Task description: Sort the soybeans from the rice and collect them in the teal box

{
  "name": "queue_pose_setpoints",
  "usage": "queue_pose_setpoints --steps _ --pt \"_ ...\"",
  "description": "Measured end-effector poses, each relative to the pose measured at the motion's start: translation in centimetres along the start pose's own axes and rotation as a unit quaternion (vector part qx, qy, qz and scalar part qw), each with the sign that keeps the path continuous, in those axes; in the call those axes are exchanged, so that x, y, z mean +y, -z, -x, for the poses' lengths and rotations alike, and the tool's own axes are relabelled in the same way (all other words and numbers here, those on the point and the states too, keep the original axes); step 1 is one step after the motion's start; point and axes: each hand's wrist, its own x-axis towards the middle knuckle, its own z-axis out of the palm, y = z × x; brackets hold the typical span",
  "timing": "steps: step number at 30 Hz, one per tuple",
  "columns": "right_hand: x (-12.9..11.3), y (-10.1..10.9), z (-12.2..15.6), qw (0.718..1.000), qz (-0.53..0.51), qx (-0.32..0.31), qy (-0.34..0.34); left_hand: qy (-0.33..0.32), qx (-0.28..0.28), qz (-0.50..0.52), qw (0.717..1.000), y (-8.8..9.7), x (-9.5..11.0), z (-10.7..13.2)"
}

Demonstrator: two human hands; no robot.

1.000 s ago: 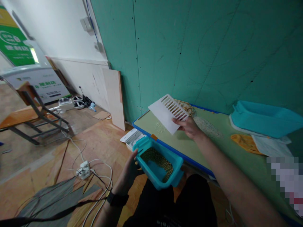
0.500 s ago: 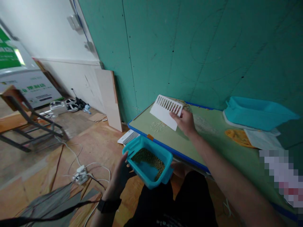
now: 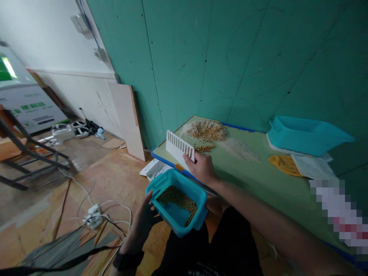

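My left hand [image 3: 141, 222] grips a teal plastic bin [image 3: 177, 201] by its near side, below the table's front edge; green beans lie in its bottom. My right hand [image 3: 201, 168] is closed on a white slotted scraper [image 3: 179, 147], held upright at the table's front left corner just above the bin. Behind the scraper, a heap of yellow-brown beans [image 3: 207, 133] and a spread of white grains [image 3: 240, 149] lie on the green tabletop [image 3: 253, 172].
A second teal bin [image 3: 304, 135] stands at the back right of the table, with a yellow cloth [image 3: 285, 164] and white papers [image 3: 313, 168] in front. Cables and a power strip [image 3: 93, 214] lie on the wooden floor. A board [image 3: 126, 119] leans against the green wall.
My right hand has brought the scraper from the table's middle forward to its front left corner, uncovering the bean heap. The view has shifted; the bin stays below the edge.
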Motion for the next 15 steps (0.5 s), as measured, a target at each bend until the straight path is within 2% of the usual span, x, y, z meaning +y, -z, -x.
queue_pose_setpoints --steps 8,10,15 --pt "1.6 0.5 -1.3 0.991 0.105 0.065 -0.061 0.002 0.007 0.006 1.0 -0.2 -0.1 0.2" --pt "2.2 1.0 -1.5 0.988 0.121 0.069 -0.07 -0.016 0.008 0.006 1.0 -0.4 -0.3 0.2" --pt "4.3 3.0 -1.4 0.98 0.156 0.082 -0.09 0.017 0.004 -0.005 1.0 -1.2 -0.8 0.5"
